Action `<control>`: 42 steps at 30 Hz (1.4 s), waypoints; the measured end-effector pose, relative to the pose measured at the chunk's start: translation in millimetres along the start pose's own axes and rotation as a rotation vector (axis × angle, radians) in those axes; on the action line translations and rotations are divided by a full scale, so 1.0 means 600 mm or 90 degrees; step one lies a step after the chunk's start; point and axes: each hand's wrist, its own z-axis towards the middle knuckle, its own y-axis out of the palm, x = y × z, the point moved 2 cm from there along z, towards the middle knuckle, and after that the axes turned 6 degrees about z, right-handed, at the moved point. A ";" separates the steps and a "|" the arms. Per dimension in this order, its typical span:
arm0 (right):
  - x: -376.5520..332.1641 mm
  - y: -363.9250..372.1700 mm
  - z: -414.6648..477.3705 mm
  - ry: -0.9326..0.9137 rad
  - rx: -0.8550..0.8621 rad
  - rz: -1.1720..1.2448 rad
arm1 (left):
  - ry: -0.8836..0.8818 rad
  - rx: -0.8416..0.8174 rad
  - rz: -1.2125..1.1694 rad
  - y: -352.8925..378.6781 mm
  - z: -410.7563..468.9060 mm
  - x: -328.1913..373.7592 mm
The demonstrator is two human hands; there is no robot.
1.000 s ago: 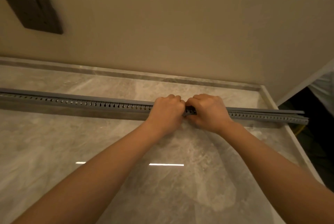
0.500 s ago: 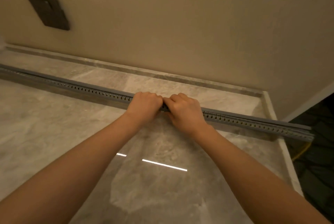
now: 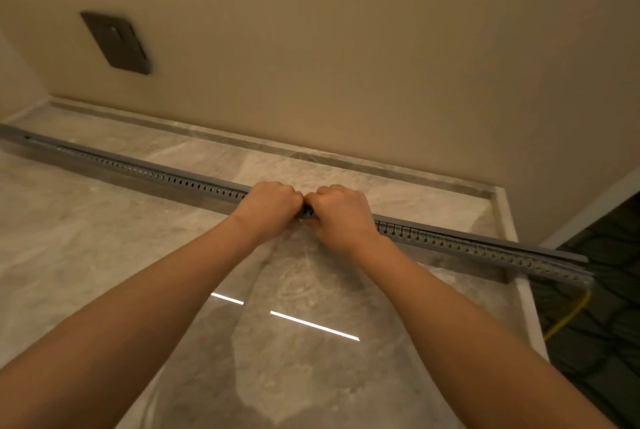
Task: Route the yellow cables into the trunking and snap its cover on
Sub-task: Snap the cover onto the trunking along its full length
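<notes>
Head view, item: grey slotted trunking [image 3: 156,175] lying across the tabletop [image 3: 104,255] from ten to four o'clock; we judge it light, stiff yet springy, best gripped mid-span, where our left hand [image 3: 268,206] and right hand [image 3: 341,217] curl round it side by side.

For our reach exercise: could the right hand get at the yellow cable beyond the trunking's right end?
Probably yes: nothing lies between the right hand and the yellow cable, but it grips the trunking and must release first.
</notes>
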 end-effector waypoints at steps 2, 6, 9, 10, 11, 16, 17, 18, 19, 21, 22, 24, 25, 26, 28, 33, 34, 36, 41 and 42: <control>-0.002 -0.003 0.000 0.012 -0.008 0.003 | 0.008 -0.003 0.000 -0.001 0.000 -0.005; -0.001 -0.010 0.004 0.019 -0.027 0.007 | 0.033 -0.002 -0.004 -0.003 0.000 -0.009; -0.001 -0.008 0.004 0.030 -0.032 0.004 | 0.069 0.000 0.014 -0.004 0.002 -0.014; -0.001 -0.006 0.004 0.035 -0.030 0.001 | 0.081 0.001 0.023 -0.005 0.002 -0.015; -0.001 -0.005 0.004 0.041 -0.025 -0.002 | 0.092 0.003 0.032 -0.007 0.002 -0.016; 0.002 -0.004 -0.003 0.112 0.010 0.054 | 0.123 0.013 0.035 -0.015 -0.001 -0.018; 0.004 -0.005 -0.004 0.131 0.009 0.069 | 0.125 0.016 0.032 -0.015 0.000 -0.019; 0.006 -0.006 -0.005 0.149 0.001 0.077 | 0.128 0.019 0.028 -0.014 0.000 -0.021; 0.009 -0.007 -0.007 0.165 -0.011 0.083 | 0.129 0.022 0.024 -0.013 0.001 -0.022; 0.018 -0.011 -0.019 0.194 -0.027 0.082 | 0.129 0.022 0.014 -0.011 0.003 -0.023; 0.024 -0.013 -0.027 0.209 -0.025 0.074 | 0.129 0.023 0.009 -0.009 0.004 -0.023; 0.035 -0.017 -0.047 0.236 -0.009 0.052 | 0.128 0.027 0.003 -0.008 0.006 -0.023; 0.039 -0.019 -0.055 0.244 -0.001 0.043 | 0.127 0.029 0.003 -0.007 0.007 -0.023; 0.042 -0.021 -0.062 0.246 0.008 0.035 | 0.126 0.031 0.003 -0.006 0.007 -0.023; 0.044 -0.026 -0.070 0.237 0.018 0.020 | 0.124 0.036 0.003 -0.004 0.008 -0.023; 0.041 -0.030 -0.068 0.187 0.000 -0.032 | 0.126 0.044 0.016 0.000 0.006 -0.021; 0.041 -0.031 -0.066 0.179 -0.007 -0.039 | 0.125 0.046 0.015 0.000 0.006 -0.021; 0.042 -0.035 -0.062 0.168 -0.032 -0.050 | 0.122 0.048 0.012 0.000 0.005 -0.022; 0.047 -0.040 -0.055 0.154 -0.069 -0.064 | 0.117 0.051 0.000 -0.001 0.002 -0.023; 0.047 -0.041 -0.054 0.152 -0.071 -0.061 | 0.116 0.052 -0.002 0.000 0.001 -0.022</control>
